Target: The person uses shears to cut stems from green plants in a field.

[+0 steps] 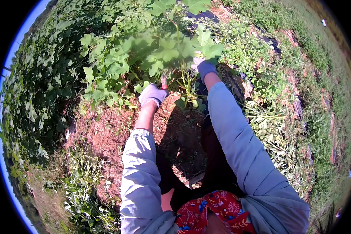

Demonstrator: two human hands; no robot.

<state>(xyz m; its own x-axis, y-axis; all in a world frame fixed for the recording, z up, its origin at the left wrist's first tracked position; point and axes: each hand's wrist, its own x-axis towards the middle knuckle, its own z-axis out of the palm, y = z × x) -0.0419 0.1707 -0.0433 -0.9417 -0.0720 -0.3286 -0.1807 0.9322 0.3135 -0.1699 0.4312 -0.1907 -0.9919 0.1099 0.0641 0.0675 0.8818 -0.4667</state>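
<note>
My left hand (154,94), in a light purple work glove, is closed around the red handle (164,87) of a hand tool; its far part is blurred among leaves, so its kind cannot be told. To the right, my right hand (204,65), in a similar glove, reaches into the top of a leafy green plant (167,52) with broad lobed leaves. Its fingers are partly hidden by a leaf, and whether they grip a stem cannot be told. Several pale green stems (188,82) rise from the plant's base between and just beyond my hands.
Dense broad-leaved plants (46,73) fill the left side. Reddish soil with dry litter (105,131) lies before my legs. Pulled or wilted greenery (280,137) lies at the right, beside strips of dark ground sheet (269,44). A grassy strip (327,79) runs along the far right.
</note>
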